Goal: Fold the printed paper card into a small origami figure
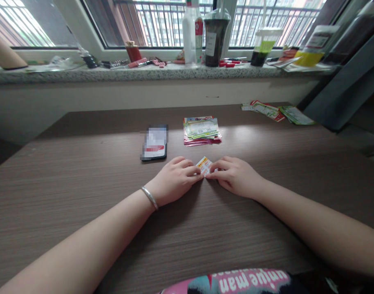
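Left hand (176,179) and right hand (238,175) pinch a paper slip (204,164) left and right; it seems light, easily creased; edges suit holding.

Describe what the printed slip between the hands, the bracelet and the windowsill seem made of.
Printed slip: probably paper, thin and straight-edged; whether it is coated is unclear.
Bracelet: likely metal, silver-toned, with bright glints.
Windowsill: stone or a stone-look composite, going by its grey speckle; its finish is hard to judge.
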A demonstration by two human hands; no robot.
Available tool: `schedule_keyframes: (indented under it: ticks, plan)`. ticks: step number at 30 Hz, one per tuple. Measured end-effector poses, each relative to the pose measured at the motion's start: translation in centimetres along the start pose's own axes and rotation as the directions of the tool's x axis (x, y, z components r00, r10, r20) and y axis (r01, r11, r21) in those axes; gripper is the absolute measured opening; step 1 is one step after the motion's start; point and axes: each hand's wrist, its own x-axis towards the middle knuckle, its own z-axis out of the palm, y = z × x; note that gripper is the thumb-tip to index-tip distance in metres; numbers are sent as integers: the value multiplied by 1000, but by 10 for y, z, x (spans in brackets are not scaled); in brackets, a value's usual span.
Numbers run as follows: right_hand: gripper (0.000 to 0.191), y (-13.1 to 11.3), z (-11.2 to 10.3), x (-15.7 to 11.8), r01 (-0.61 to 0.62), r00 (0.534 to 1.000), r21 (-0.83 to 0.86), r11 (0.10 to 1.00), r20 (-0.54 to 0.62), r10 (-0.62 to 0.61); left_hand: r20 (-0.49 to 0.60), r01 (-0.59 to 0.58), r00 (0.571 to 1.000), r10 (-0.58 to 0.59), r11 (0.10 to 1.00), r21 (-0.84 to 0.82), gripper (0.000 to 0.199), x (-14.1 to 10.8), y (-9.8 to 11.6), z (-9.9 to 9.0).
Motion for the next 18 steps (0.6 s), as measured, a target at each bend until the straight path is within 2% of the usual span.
schedule_keyframes:
  ticks: [4, 9, 18]
  plan:
    - [29, 1, -3, -3, 2, 1000, -4, 1000, 15, -2, 6, -38, 999, 38, 999, -7, 26, -2, -3, -5]
    - [25, 3, -7, -7, -27, 999, 16, 1000, 34, 26, -15, -7, 1000, 6, 1000, -17, 22, -4, -4, -10]
    - [20, 15, -15, -20, -89, 992, 11, 996, 95, 87, 59, 6, 998, -7, 1000, 9, 21, -15, -11, -14]
